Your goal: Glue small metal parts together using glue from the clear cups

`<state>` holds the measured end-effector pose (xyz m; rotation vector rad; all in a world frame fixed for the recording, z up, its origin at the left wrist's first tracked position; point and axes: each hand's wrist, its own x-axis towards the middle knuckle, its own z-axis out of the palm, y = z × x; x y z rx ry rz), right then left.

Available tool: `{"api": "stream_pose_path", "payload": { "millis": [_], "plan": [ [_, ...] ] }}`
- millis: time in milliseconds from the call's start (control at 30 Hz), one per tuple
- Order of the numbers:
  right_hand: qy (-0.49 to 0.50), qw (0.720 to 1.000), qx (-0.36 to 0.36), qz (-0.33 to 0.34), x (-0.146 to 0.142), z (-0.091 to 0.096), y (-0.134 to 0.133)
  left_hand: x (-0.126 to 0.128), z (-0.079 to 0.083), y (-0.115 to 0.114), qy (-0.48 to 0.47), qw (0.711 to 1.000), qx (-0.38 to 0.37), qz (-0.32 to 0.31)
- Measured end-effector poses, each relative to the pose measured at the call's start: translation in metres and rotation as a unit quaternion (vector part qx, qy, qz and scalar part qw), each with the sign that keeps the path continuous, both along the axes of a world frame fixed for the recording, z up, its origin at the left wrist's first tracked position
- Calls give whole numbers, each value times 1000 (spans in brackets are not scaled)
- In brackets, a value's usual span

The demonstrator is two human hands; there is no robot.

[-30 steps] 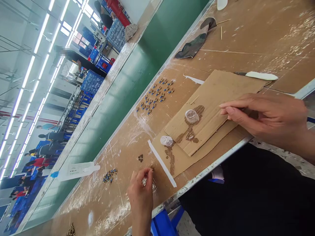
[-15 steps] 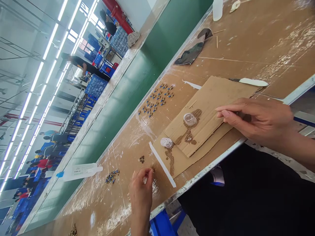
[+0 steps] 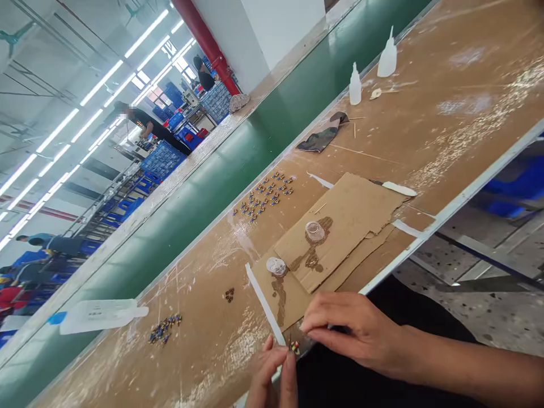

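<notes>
Near the table's front edge, my left hand [image 3: 273, 374] pinches a small coloured piece [image 3: 294, 347] with red, yellow and dark parts. Just to its right is my right hand [image 3: 352, 328], thumb and fingertips pressed together; what they hold, if anything, is too small to make out. Beyond the hands lie overlapping cardboard sheets [image 3: 348, 204] with wet brown stains. A small clear round cup [image 3: 315, 231] rests on the upper sheet, and a whitish round lump [image 3: 276, 266] lies by its corner. A few small dark pieces [image 3: 229, 294] sit left of a white strip [image 3: 264, 303].
Rows of small blue-and-gold pieces [image 3: 263, 195] stand farther back, with a heap of similar ones [image 3: 165, 328] at left. A large clear bottle [image 3: 102, 316] lies by the green belt [image 3: 221, 198]. Two white dropper bottles [image 3: 355, 85], a camouflage cloth [image 3: 323, 136] and a white-handled tool [image 3: 398, 188] lie beyond.
My right hand has come down and left from above the cardboard to beside my left hand. My left hand has moved right and nearer the front edge, and the view has shifted.
</notes>
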<state>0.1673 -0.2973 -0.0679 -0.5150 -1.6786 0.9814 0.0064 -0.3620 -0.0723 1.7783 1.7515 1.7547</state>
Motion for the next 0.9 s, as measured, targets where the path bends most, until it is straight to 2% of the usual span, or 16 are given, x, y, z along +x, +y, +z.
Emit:
{"api": "stream_pose_path", "payload": {
  "millis": [133, 367, 667, 900],
  "plan": [
    [-12, 1000, 19, 22, 3, 0, 0, 8, 2, 1, 15, 999, 17, -41],
    [-37, 998, 51, 26, 9, -1, -3, 4, 18, 1, 152, 987, -28, -50],
    [-25, 997, 68, 14, 10, -1, -3, 2, 4, -1, 210, 975, -44, -62],
    [-16, 997, 80, 12, 10, 0, -3, 8, 9, -6, 218, 975, -31, -42]
  ]
}}
